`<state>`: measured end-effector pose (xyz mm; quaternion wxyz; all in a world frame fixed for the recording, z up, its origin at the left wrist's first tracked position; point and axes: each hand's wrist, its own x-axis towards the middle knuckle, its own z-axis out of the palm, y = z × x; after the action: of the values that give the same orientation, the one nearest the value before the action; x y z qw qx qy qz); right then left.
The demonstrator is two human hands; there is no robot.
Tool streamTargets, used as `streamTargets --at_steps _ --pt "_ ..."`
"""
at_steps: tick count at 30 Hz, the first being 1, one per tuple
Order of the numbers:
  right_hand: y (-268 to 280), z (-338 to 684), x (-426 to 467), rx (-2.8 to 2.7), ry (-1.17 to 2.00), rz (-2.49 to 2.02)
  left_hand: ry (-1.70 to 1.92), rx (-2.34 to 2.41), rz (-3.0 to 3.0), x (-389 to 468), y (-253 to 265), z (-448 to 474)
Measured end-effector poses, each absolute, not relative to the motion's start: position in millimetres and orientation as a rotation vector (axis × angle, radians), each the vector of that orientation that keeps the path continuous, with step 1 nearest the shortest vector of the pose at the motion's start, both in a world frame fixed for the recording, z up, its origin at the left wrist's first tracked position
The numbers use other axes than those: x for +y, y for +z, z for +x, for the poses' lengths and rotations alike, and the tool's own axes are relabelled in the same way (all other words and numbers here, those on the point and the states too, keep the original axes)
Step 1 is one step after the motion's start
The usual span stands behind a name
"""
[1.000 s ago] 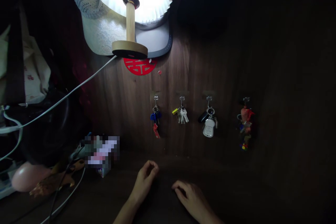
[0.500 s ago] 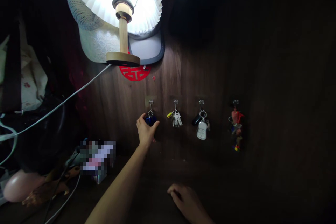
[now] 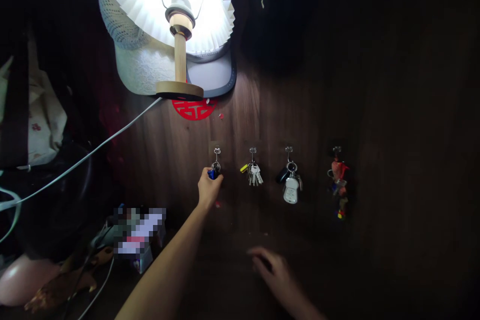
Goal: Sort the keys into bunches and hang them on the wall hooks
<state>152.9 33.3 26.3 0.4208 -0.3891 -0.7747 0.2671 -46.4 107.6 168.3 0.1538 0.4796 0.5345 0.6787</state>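
Note:
My left hand (image 3: 209, 190) is closed around a bunch of keys with blue heads (image 3: 213, 174), which hangs by its ring from the leftmost metal hook (image 3: 217, 150) on a dark wooden panel. The fingers hide most of this bunch. To its right hang silver keys with a yellow tag (image 3: 255, 175), then a ring with a black fob and a white metal tag (image 3: 291, 191). Farthest right is a dim string of coloured trinkets (image 3: 339, 185). Lower down, my right hand (image 3: 275, 267) is slightly blurred, with thumb and fingers apart and nothing visible in it.
A lit lamp with a pleated shade and wooden base (image 3: 180, 90) stands out at the upper left, before two caps (image 3: 138, 70) and a red paper cutout (image 3: 195, 110). Its white cable (image 3: 93, 145) runs left. A pixelated box (image 3: 140, 235), a pink balloon-like object (image 3: 28, 280) and bags (image 3: 45, 115) are at left.
My left hand has closed in on the blue-headed keys, its thumb and fingers nearer together. My right hand has shifted right and up, its fingers straighter. The whole view has moved slightly.

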Motion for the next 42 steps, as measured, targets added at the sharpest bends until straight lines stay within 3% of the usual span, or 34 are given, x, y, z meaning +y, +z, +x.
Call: streamTargets --at_steps 4,10,18,26,29,36,42 --pt "114 138 47 -1.955 0.456 -0.924 1.858 1.232 1.301 111 167 -52" --pt "218 98 77 -2.178 -0.123 -1.129 1.658 0.924 1.174 107 170 -57" --pt "241 70 101 -2.311 -0.589 -1.319 1.449 0.848 1.118 97 189 -70" --pt "247 61 90 -2.361 -0.650 -1.425 1.323 0.763 1.139 82 224 -80" --pt "247 59 87 -2.339 -0.645 -1.479 1.213 0.802 1.192 70 194 -89" --pt "235 54 86 -2.264 -0.644 -1.526 0.751 1.272 1.355 56 41 -118" --pt "233 53 80 -2.243 -0.579 -1.483 0.688 1.516 1.916 52 15 -137"
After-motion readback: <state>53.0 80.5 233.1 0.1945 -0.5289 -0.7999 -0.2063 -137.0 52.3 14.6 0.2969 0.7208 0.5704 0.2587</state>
